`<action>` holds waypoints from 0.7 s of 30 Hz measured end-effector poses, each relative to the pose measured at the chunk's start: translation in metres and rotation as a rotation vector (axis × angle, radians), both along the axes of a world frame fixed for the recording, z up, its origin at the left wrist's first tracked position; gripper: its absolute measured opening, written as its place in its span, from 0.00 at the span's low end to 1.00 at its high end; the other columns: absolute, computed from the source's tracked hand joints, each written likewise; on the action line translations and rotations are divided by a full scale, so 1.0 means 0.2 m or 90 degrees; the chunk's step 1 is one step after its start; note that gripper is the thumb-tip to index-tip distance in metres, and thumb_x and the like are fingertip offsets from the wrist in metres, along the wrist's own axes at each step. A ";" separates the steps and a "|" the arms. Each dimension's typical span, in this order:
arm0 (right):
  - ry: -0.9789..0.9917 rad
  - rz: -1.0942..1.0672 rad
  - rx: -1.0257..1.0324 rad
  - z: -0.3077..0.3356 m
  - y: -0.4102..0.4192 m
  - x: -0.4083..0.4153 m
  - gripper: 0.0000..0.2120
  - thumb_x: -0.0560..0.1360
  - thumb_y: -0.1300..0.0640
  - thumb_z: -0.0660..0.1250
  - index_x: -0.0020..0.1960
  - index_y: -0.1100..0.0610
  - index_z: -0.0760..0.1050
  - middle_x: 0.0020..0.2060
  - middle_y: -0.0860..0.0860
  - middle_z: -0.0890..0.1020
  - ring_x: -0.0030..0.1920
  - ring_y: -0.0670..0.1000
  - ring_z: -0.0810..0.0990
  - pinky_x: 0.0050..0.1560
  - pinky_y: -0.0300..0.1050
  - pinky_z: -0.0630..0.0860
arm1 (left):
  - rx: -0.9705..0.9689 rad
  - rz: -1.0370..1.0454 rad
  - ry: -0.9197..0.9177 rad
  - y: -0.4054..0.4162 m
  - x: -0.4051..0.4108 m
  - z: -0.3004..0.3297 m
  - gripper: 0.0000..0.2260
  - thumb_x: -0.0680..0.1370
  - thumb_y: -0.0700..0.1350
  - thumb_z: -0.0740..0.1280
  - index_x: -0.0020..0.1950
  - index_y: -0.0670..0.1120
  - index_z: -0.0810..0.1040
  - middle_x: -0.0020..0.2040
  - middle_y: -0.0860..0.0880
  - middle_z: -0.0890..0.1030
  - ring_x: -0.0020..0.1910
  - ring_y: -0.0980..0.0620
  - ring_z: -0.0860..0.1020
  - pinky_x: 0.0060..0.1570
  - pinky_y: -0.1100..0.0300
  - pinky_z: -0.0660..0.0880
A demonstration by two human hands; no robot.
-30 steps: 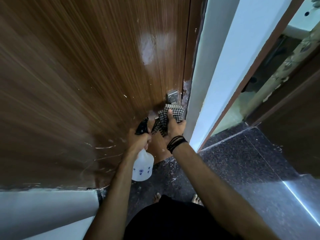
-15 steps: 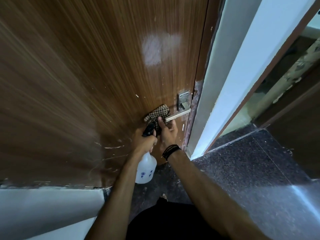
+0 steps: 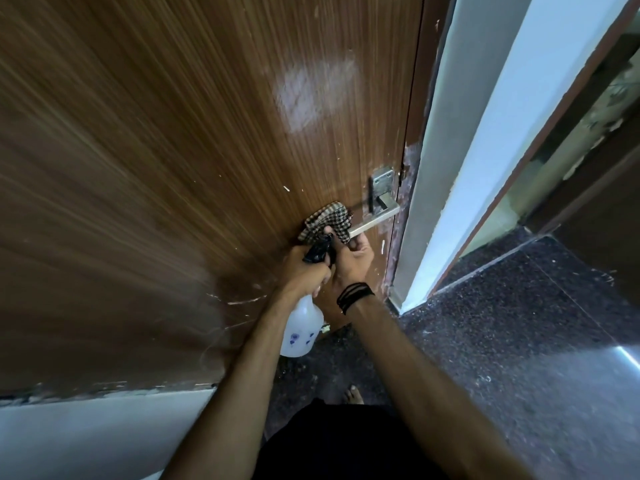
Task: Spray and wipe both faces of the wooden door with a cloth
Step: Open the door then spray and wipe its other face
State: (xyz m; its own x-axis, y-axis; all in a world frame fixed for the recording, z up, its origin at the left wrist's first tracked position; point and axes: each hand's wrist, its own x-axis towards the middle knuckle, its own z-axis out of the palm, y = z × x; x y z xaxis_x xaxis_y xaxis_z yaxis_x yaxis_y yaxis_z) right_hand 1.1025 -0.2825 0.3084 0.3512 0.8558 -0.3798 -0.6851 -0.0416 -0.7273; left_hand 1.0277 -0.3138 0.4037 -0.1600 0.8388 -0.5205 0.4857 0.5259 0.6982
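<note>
Our right hand (image 3: 349,261) bunches a checked cloth (image 3: 327,221) in its fingers and presses it against the wooden door (image 3: 173,150), just left of the metal door handle (image 3: 375,220), with the cloth touching the free end of the lever. Our left hand (image 3: 304,271) is wrapped tight around the black trigger head of a spray bottle (image 3: 301,329), whose white body, dotted with small blue flowers, hangs below the fist. The two hands sit side by side, touching or nearly so, low on the door face. Black bands (image 3: 353,296) circle our right wrist. Above the hands a pale, hazy patch (image 3: 311,91) shows on the brown wood, and thin white scratches mark the surface to the left of our left arm. To the right of the door stands a white door frame (image 3: 467,150), and beneath us lies a dark speckled floor (image 3: 519,341), where the toes of one bare foot (image 3: 353,394) show.
</note>
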 end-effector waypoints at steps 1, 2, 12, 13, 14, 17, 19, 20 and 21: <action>-0.016 -0.017 -0.016 -0.02 0.01 -0.01 0.12 0.70 0.68 0.76 0.51 0.62 0.78 0.46 0.59 0.85 0.48 0.56 0.84 0.50 0.54 0.82 | 0.001 -0.004 0.001 0.00 -0.01 0.00 0.09 0.68 0.31 0.64 0.37 0.44 0.80 0.23 0.47 0.74 0.20 0.51 0.69 0.27 0.60 0.69; -0.017 -0.046 -0.053 -0.04 0.01 -0.02 0.12 0.69 0.67 0.77 0.50 0.62 0.78 0.44 0.58 0.85 0.46 0.55 0.83 0.50 0.53 0.81 | -0.001 -0.010 0.000 0.01 -0.01 -0.01 0.10 0.69 0.31 0.64 0.38 0.44 0.81 0.23 0.48 0.74 0.20 0.51 0.68 0.27 0.60 0.69; 0.121 -0.073 -0.057 -0.06 0.05 0.08 0.08 0.70 0.67 0.75 0.47 0.57 0.84 0.49 0.61 0.85 0.49 0.59 0.84 0.53 0.60 0.80 | -0.016 -0.042 -0.086 0.04 0.01 -0.01 0.14 0.72 0.28 0.61 0.44 0.44 0.80 0.32 0.46 0.75 0.22 0.53 0.65 0.23 0.63 0.64; 0.107 -0.078 -0.059 -0.06 0.05 0.08 0.08 0.70 0.66 0.75 0.46 0.57 0.84 0.49 0.62 0.85 0.48 0.59 0.84 0.53 0.60 0.80 | -0.014 -0.048 -0.091 0.04 0.01 -0.01 0.14 0.72 0.27 0.61 0.44 0.44 0.79 0.32 0.45 0.75 0.22 0.53 0.65 0.23 0.63 0.64; 0.100 -0.097 -0.083 -0.08 0.05 0.09 0.07 0.70 0.66 0.76 0.46 0.57 0.84 0.49 0.63 0.84 0.48 0.59 0.83 0.54 0.62 0.80 | -0.014 -0.051 -0.097 0.05 0.01 -0.01 0.14 0.72 0.27 0.61 0.44 0.44 0.79 0.32 0.44 0.75 0.22 0.53 0.65 0.23 0.63 0.63; 0.118 -0.133 -0.219 -0.15 0.08 0.17 0.05 0.72 0.63 0.75 0.43 0.57 0.79 0.48 0.61 0.84 0.46 0.57 0.83 0.53 0.57 0.81 | -0.024 -0.058 -0.097 0.05 0.01 -0.02 0.15 0.72 0.26 0.60 0.45 0.44 0.79 0.34 0.44 0.74 0.22 0.53 0.64 0.22 0.64 0.63; 0.140 -0.120 -0.228 -0.12 0.08 0.22 0.08 0.73 0.65 0.73 0.41 0.56 0.77 0.42 0.57 0.84 0.40 0.54 0.81 0.44 0.48 0.81 | -0.029 -0.066 -0.100 0.05 0.02 -0.03 0.15 0.72 0.26 0.60 0.47 0.44 0.79 0.34 0.44 0.75 0.22 0.54 0.65 0.22 0.64 0.64; 0.150 -0.111 -0.205 -0.11 0.09 0.24 0.08 0.74 0.66 0.72 0.40 0.56 0.77 0.41 0.57 0.83 0.40 0.53 0.81 0.42 0.48 0.80 | -0.031 -0.067 -0.105 0.05 0.02 -0.03 0.15 0.72 0.27 0.60 0.48 0.43 0.80 0.35 0.44 0.75 0.21 0.54 0.65 0.22 0.64 0.64; 0.158 -0.097 -0.185 -0.10 0.09 0.25 0.08 0.74 0.67 0.71 0.39 0.56 0.77 0.41 0.57 0.83 0.40 0.54 0.81 0.41 0.48 0.80 | -0.035 -0.067 -0.109 0.05 0.03 -0.04 0.16 0.72 0.27 0.60 0.48 0.43 0.81 0.36 0.44 0.76 0.21 0.55 0.65 0.22 0.64 0.64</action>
State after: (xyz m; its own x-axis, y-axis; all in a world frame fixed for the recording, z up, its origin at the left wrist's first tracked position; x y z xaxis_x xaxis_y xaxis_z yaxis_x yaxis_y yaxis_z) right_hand 1.1529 -0.2646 0.2877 0.3325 0.6460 -0.6871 -0.8528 -0.1052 -0.5116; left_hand 1.0332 -0.3043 0.3957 0.0218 0.8157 -0.5781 0.4171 0.5181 0.7467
